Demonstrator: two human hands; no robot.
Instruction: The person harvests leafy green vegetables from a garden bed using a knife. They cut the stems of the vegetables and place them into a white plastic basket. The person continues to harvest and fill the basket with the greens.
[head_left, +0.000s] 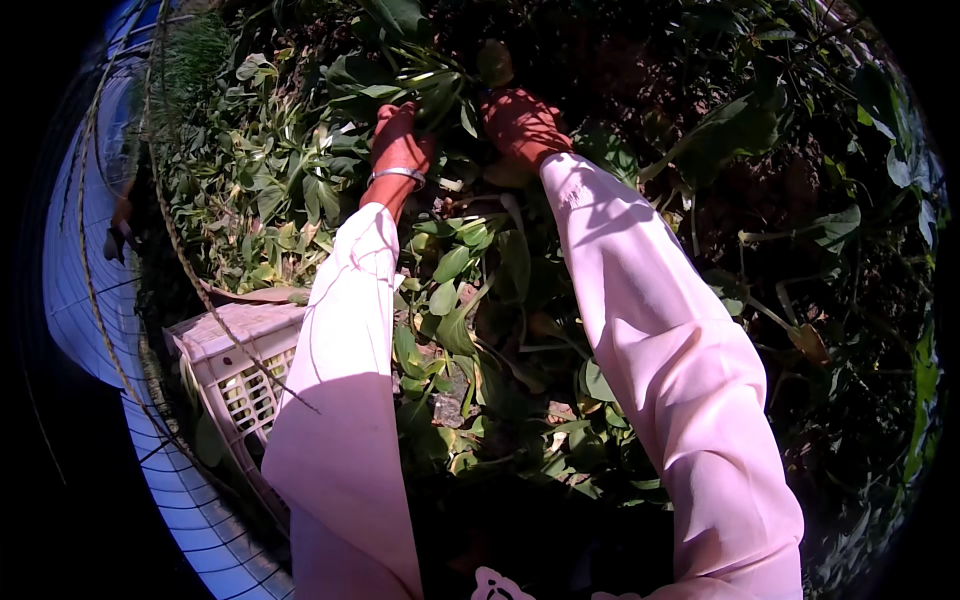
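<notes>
My left hand (401, 139), with a metal bangle at the wrist, is closed around the lower end of a bunch of leafy greens (420, 82). Broad green leaves and pale stems spread up and away from that fist. Just to the right, my right hand (525, 124) is curled in front of dark, shaded foliage. A yellowish-green leaf (495, 64) rises beyond its knuckles, and a small bluish spot shows at its fingers. Shadow hides what the right fingers enclose. Between my forearms, loose leafy plants (454, 277) lie on the soil.
A pale plastic crate (251, 390) with slotted sides stands beside my left forearm. Left of my left hand is a dense heap of cut greens (277, 180). Thin dry stems (176, 240) cross the left side. Standing leafy plants (735, 142) grow on the right.
</notes>
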